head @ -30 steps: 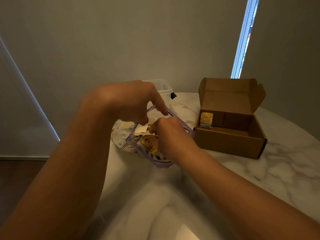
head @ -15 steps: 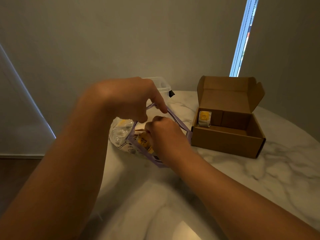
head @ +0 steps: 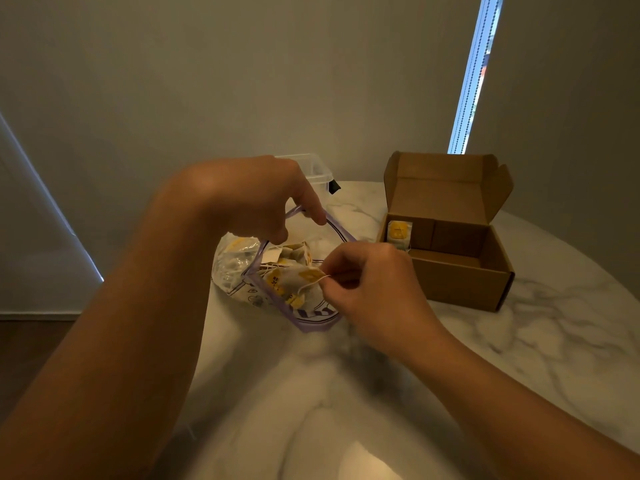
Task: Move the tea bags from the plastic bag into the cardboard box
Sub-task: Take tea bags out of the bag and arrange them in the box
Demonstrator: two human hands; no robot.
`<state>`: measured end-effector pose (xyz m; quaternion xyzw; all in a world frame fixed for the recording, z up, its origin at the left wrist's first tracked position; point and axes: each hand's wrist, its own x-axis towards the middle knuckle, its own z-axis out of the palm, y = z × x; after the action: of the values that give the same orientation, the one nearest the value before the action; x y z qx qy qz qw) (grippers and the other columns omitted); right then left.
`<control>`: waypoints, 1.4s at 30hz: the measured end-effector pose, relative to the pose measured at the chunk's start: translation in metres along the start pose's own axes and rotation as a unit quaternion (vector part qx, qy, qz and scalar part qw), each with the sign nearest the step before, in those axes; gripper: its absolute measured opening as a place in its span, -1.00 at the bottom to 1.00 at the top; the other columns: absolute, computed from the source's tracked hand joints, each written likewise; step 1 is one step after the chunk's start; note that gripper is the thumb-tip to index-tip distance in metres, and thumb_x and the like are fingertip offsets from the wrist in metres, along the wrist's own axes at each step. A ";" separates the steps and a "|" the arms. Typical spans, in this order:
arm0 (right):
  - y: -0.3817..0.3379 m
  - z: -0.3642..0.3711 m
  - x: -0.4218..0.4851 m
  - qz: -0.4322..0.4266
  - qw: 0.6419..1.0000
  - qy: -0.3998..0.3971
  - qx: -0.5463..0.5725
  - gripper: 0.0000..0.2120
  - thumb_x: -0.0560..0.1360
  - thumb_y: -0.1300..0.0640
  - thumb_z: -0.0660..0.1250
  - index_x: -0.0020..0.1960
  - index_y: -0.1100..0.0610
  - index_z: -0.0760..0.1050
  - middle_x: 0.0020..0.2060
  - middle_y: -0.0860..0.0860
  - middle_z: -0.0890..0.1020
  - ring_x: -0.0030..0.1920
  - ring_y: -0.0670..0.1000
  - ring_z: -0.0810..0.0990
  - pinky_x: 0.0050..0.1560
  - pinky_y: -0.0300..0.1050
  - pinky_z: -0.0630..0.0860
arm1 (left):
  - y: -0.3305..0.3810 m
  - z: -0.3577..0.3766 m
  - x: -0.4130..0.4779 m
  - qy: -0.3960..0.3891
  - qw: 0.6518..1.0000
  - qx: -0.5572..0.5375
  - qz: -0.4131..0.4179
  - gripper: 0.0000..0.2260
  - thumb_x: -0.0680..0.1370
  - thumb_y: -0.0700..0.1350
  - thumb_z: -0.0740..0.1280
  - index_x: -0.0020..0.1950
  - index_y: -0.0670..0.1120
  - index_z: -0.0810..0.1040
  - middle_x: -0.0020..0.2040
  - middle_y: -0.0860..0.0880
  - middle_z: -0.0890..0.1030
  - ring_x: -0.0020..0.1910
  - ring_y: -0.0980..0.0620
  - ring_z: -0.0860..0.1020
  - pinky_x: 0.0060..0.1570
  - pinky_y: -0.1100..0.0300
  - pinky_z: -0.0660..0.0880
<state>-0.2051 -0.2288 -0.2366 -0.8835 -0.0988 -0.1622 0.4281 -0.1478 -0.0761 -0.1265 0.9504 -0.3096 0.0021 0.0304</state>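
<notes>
- Fingers (head: 341, 263) of the right hand (head: 370, 285) are curled together and pinch the string (head: 311, 283) of one tea bag (head: 294, 282).
- This tea bag lies at the mouth of the bag (head: 232, 271), just left of the right hand. It is not yet clear of the purple rim (head: 308, 323).
- Left hand (head: 249, 199): thumb and fingers are clamped on the far edge of the rim and hold it up, so that the mouth stands open towards the right hand.
- Bag position: on the table (head: 554, 323), left of the box (head: 460, 282) and near it, not touching.
- Bag contents: many tea bags (head: 291, 252) with yellow tags show through the mouth and the clear wall. No count is possible.
- Box position: right of the bag, lid flap upright at the far side, interior open.
- Box contents: a second tea bag (head: 398, 232) stands in the far left corner against the wall. The rest of the visible floor is bare cardboard.
- Progress, as judged: early. One tea bag is boxed, one is being drawn out, and the bulk remains in the bag.
- Remaining work: lift the held tea bag free, carry it right to the box, then repeat for the others.
- Other item: a clear tub (head: 313, 166) stands far behind the left hand.
</notes>
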 end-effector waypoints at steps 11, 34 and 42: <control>0.015 -0.050 -0.007 0.033 0.963 0.002 0.266 -0.84 0.39 0.19 0.48 -0.04 0.19 0.66 -0.19 0.09 0.72 -0.15 0.12 0.71 -0.10 0.01 0.66 | -0.002 0.002 0.002 -0.001 1.000 0.000 0.001 -0.47 0.47 -0.26 0.46 0.26 0.29 0.52 -0.17 0.36 0.45 -0.24 0.24 0.51 -0.23 0.36 0.50; 0.108 -0.078 0.125 0.150 0.980 -0.053 -0.116 -0.90 0.49 0.28 0.42 -0.11 0.10 0.60 -0.09 0.08 0.62 -0.17 0.02 0.63 -0.30 -0.23 0.55 | -0.006 0.001 0.005 -0.011 1.000 -0.018 -0.010 -0.47 0.45 -0.18 0.49 0.24 0.36 0.50 -0.20 0.38 0.33 -0.15 0.20 0.55 -0.22 0.38 0.46; 0.110 -0.063 0.130 0.117 0.970 -0.021 -0.212 -0.96 0.48 0.21 0.44 -0.07 0.13 0.61 -0.17 0.02 0.59 -0.18 -0.08 0.55 -0.30 -0.28 0.44 | -0.006 0.001 0.006 -0.008 1.000 -0.021 -0.013 -0.47 0.46 -0.19 0.49 0.25 0.34 0.50 -0.21 0.38 0.31 -0.23 0.21 0.48 -0.33 0.42 0.36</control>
<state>-0.0631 -0.3413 -0.2313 -0.9627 0.0332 -0.1099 0.2448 -0.1395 -0.0753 -0.1278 0.9533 -0.2979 -0.0128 0.0480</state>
